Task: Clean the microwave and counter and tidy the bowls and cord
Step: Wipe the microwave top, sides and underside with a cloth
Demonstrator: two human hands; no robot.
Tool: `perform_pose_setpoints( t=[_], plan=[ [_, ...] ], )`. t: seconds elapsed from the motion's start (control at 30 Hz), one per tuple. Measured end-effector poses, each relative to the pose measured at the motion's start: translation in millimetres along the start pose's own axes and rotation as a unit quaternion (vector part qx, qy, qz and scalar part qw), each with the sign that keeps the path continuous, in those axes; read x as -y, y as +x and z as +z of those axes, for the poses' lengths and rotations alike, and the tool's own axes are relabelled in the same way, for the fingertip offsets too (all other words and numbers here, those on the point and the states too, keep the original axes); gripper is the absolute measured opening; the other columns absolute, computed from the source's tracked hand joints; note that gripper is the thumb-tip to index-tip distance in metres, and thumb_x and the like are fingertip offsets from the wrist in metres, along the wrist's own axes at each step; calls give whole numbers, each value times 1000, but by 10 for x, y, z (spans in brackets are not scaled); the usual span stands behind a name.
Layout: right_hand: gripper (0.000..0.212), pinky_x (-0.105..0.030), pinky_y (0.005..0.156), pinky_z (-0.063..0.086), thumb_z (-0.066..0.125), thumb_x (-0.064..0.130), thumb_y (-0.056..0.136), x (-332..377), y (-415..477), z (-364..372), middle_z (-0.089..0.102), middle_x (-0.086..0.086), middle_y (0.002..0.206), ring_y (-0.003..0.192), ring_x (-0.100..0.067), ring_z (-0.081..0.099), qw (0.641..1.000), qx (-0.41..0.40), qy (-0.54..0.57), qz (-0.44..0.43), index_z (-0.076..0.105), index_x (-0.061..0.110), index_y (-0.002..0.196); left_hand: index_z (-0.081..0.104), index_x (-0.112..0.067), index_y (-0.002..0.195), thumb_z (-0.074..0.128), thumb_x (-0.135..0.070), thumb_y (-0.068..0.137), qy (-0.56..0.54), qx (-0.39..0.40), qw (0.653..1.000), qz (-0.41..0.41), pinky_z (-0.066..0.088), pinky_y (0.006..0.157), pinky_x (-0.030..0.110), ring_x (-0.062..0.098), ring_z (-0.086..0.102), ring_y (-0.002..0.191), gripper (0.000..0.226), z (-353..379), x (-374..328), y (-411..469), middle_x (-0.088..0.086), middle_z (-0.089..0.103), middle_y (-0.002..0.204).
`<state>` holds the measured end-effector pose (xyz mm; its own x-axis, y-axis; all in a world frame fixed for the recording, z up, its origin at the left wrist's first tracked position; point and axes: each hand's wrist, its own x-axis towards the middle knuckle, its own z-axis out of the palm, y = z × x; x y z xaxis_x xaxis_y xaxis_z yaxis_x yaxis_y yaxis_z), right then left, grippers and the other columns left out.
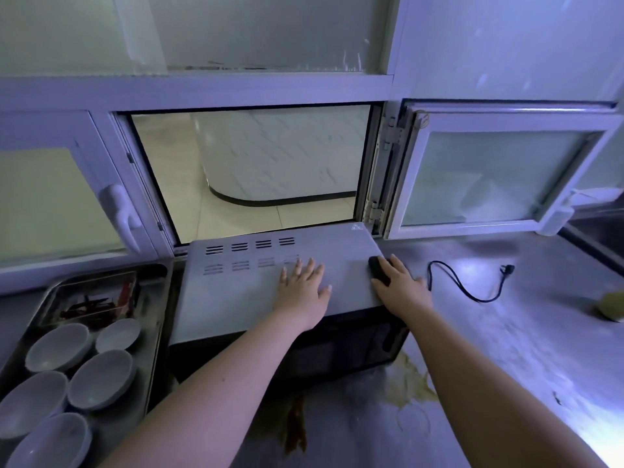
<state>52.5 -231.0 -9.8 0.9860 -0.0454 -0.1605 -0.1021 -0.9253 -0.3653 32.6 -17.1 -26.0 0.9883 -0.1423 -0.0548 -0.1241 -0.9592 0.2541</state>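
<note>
While reaching over worktop (506,349), lays left hand (302,292) palm-down on grey top of microwave (236,298), fingers straight and spread, just in front of vent slots (250,256). Holds dark pad (378,270) under right hand (400,287) at right edge of same top, fingers curved over it, pad's far end poking out past fingertips. Cannot tell whether sponge or cloth.

Microwave position: mid-worktop, dark door toward camera, back against open window (263,163).

Black cord (472,288) loose on worktop just right of microwave, lying in a curve, plug (508,267) at far end, flat on surface.

Five grey bowls (101,380) packed close in metal tray (157,332) left of microwave. Clear box (94,298) with red bits at back of same tray, behind bowls.

Yellowish smear (412,383) on worktop at microwave's front right corner. Brown streak (297,430) nearer camera, between forearms. Yellow-green lump (611,307) at right edge, too blurred to name.
</note>
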Motion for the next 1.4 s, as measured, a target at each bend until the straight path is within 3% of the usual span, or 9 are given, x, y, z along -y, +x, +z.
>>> perform_pose_setpoints(
  t=[0.13, 0.3, 0.5, 0.67, 0.83, 1.0, 1.17, 1.3, 1.4],
  plan=[
    [62, -38, 101, 43, 56, 38, 92, -205, 100, -47, 47, 0, 143, 119, -27, 52, 958, 15, 279, 71, 28, 42, 148, 6, -24, 155, 14, -48, 102, 7, 9, 1000, 15, -10, 118, 47, 20, -12, 148, 58, 49, -273, 88, -3, -7, 162],
    [51, -17, 78, 41, 54, 28, 97, -357, 48, -20, 53, 8, 132, 108, -12, 54, 903, 14, 429, 30, 39, 37, 145, 8, -22, 155, 12, -44, 103, 3, 3, 1000, 4, -11, 118, 48, 20, -12, 148, 56, 148, -662, 366, -1, -5, 162],
    [48, -34, 111, 35, 57, 28, 96, -608, 234, 60, 48, 10, 142, 129, -9, 45, 864, 31, 502, -34, 45, 31, 142, 10, -20, 154, 18, -37, 104, 38, -30, 998, -39, -9, 118, 47, 22, -9, 149, 53, 136, -1025, 976, 1, -2, 162],
    [35, -31, 104, 44, 61, 19, 92, -812, 364, 157, 62, 18, 123, 114, 2, 56, 805, 24, 592, -40, 56, 34, 123, 10, -20, 154, 21, -32, 104, 53, -45, 989, -129, -6, 119, 48, 20, -8, 149, 53, 215, -1111, 1303, 0, -2, 162],
    [42, -30, 115, 30, 62, 20, 92, -1021, 419, 358, 43, 13, 147, 136, 1, 37, 795, 10, 587, -151, 55, 35, 130, 7, -23, 155, 21, -32, 105, 75, -35, 985, -151, -4, 119, 43, 16, -8, 149, 52, 308, -1074, 1348, -5, -3, 162],
    [45, -39, 120, 11, 46, 39, 99, -1051, 470, 530, 21, 12, 159, 149, -21, 11, 775, 2, 535, -338, 41, 39, 144, 14, -21, 154, 23, -36, 102, 84, -19, 981, -176, 1, 118, 41, 17, 2, 149, 55, 292, -1073, 1427, -4, 3, 162],
    [50, -30, 117, -14, 34, 44, 99, -1041, 812, 546, 1, 28, 157, 148, -13, -14, 784, 45, 490, -377, 18, 56, 145, 21, -14, 152, 28, -34, 95, 24, -70, 974, -212, 0, 117, 44, 23, 4, 149, 60, 289, -1040, 1426, 4, 12, 161],
    [49, -28, 117, -14, 34, 43, 99, -906, 1138, 582, 1, 29, 157, 147, -13, -18, 774, 45, 512, -371, 18, 56, 144, 18, -17, 153, 43, -2, 97, 20, -121, 968, -218, -11, 118, 36, 11, -4, 146, 63, 347, -1058, 1359, -4, 10, 160],
    [50, -22, 115, -14, 29, 44, 97, -713, 1544, 682, 7, 20, 158, 148, -16, -14, 796, 45, 527, -294, 18, 45, 146, 16, -23, 153, 30, -17, 104, 13, -113, 970, -216, -11, 119, 36, 3, -9, 143, 51, 360, -1067, 1385, -10, 6, 159]
  ],
)
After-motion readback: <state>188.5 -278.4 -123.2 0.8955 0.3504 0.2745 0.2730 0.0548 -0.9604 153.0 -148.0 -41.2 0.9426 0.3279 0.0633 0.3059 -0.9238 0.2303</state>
